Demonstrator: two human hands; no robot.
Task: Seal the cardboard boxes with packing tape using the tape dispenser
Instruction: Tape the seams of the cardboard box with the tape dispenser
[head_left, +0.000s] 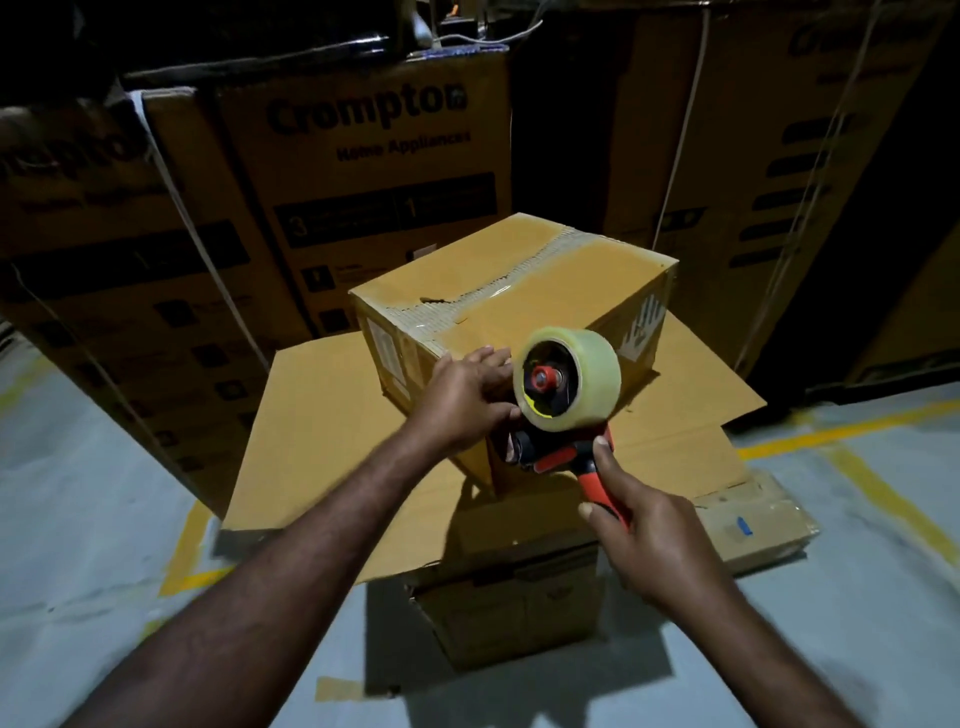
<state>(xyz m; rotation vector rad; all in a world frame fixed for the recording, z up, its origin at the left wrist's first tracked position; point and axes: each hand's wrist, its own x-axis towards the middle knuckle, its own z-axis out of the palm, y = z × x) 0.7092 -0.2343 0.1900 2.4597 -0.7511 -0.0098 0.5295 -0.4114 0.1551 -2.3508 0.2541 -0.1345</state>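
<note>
Head view: a hard pull of the tape dispenser (563, 387) could skid the small cardboard box (545, 275) on its loose cardboard sheet (322, 415) and wrinkle the tape. Right hand (649, 535) clamps the red handle (597, 483); left hand (462, 400), fingers nearly straight, presses the box's near corner. Crompton cartons (363, 156) stand behind.

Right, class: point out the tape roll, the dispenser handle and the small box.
tape roll (597, 364): head view, clear outer band.
handle (595, 484): head view, red grip.
box (571, 280): head view, top face.
</note>
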